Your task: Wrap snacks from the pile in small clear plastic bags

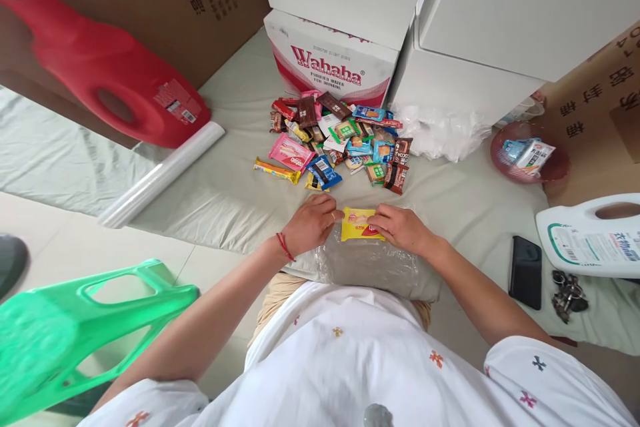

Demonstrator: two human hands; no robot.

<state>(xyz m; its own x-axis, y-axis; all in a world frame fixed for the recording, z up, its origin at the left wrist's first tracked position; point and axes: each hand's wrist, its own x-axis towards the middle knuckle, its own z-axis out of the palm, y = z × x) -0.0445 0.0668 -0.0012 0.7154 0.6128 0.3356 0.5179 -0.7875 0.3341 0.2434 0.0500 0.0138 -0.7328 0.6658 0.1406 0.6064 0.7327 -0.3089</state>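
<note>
A yellow snack packet [357, 223] with red print lies over a clear plastic bag [367, 263] near the front edge of the cloth-covered surface. My left hand [315, 221], with a red string bracelet and a ring, pinches the packet's left end, fingers closed. At its right end, the closed fingers of my right hand [400, 227] grip the packet and cover part of its print. Just beyond my hands, a heap of small wrapped snacks [345, 137] in brown, blue, green, pink and yellow spreads over the cloth.
Behind the heap stands a Wahaha box [330, 63]. A red bottle [110, 67] and a clear film roll [163, 177] are left. To the right are a reddish bowl [555, 167], white bottle [595, 233], phone [526, 272] and keys [569, 295]. A green stool [45, 333] stands lower left.
</note>
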